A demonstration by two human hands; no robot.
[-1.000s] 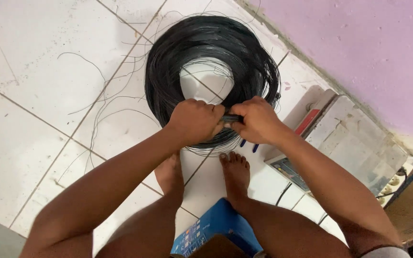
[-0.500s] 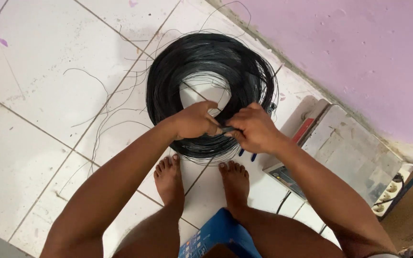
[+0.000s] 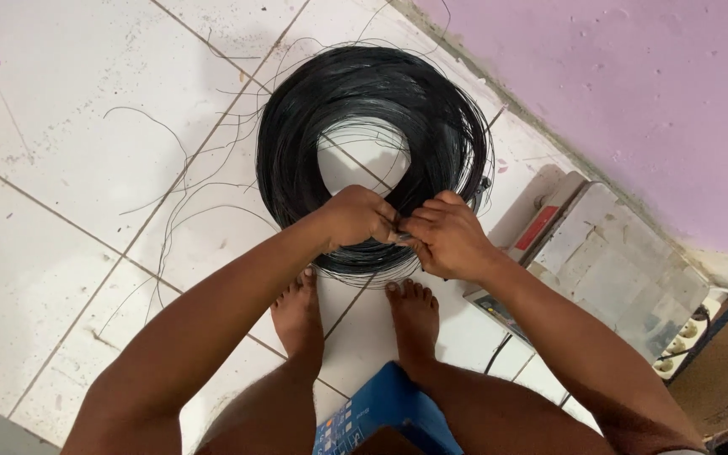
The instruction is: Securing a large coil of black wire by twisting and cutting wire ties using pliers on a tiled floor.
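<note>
Black wire coil [image 3: 372, 126] lies on the floor [image 3: 61, 168]; left hand [image 3: 355, 217] and right hand [image 3: 444, 236] pinch strands together; loose strands [image 3: 170, 202] could tangle or slip.

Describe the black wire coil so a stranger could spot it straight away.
Start at the pink wall and look down to the white tiled floor at its foot. There lies the black wire coil, a thick ring in front of two bare feet, with both hands at its near edge. Unlike the grey boxy device beside it, it is round, dark, and sheds loose strands.
</note>
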